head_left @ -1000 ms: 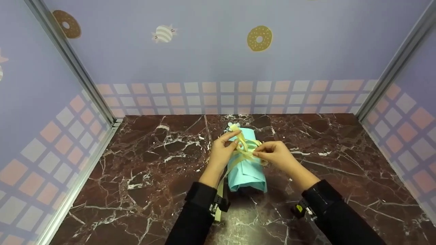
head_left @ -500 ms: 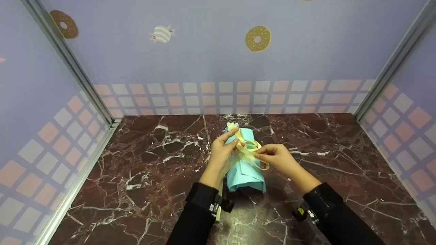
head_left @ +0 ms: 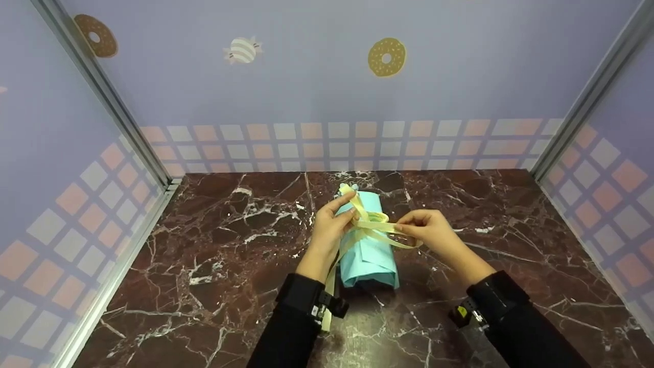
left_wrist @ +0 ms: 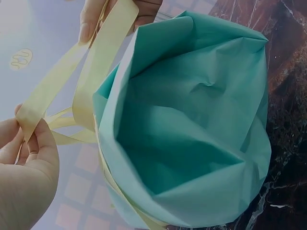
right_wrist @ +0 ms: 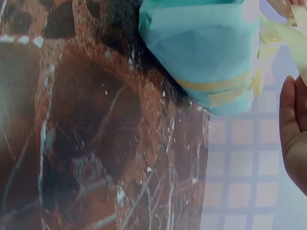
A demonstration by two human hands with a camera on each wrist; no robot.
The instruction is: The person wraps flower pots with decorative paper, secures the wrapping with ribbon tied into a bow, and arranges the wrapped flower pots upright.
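Note:
A bundle wrapped in turquoise paper [head_left: 370, 260] lies on the table, its open paper end facing the person. Yellow ribbon [head_left: 375, 225] goes round its middle and rises in loops above it. My left hand [head_left: 329, 225] pinches ribbon at the bundle's left side; the left wrist view shows that ribbon [left_wrist: 45, 98] between thumb and fingers. To the right, my right hand [head_left: 424, 227] pinches a ribbon length drawn taut sideways. One long ribbon tail [head_left: 328, 301] hangs down by the left wrist. Small pale flowers [head_left: 348, 189] peek out at the bundle's far end.
The dark red marble-patterned table [head_left: 245, 266] runs back to a lilac wall [head_left: 317, 92] with pink and white checks. Side panels [head_left: 61, 204] with metal corner frames close off left and right. Both wrists wear black straps with small cameras.
My right hand has moved to the right, pulling the ribbon out into a straight length from the bundle's middle. My left hand stays nearly in place, still pinching ribbon.

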